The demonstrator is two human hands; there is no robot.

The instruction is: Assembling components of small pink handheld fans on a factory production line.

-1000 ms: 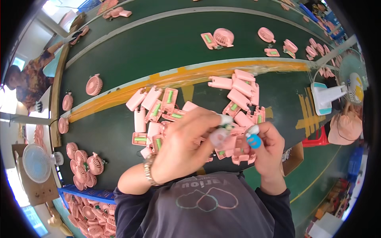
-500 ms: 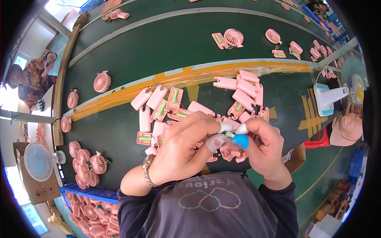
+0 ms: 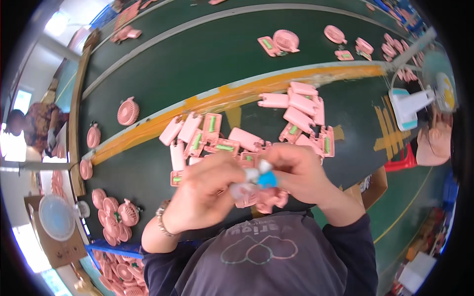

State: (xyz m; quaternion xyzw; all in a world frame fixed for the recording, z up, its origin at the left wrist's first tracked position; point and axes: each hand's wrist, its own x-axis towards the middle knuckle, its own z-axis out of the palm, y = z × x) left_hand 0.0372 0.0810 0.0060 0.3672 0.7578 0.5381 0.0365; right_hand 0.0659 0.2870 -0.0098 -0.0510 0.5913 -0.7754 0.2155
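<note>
1. Over the bench (image 3: pixel 148 54), both hands had drawn closer to the chest than a second before.
2. Left hand (image 3: pixel 205 197) stayed curled around a pink part (image 3: pixel 264 200), mostly hidden.
3. Right hand (image 3: pixel 296 172) pinched a blue-tipped tool (image 3: pixel 266 178) against it; fitting seemed underway.
4. Pink housings (image 3: pixel 212 135) lay just beyond.

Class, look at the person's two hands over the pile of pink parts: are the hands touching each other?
Touching. In the head view, the left hand and right hand meet at the fingertips around a small blue and white piece, with no gap between them.
</note>
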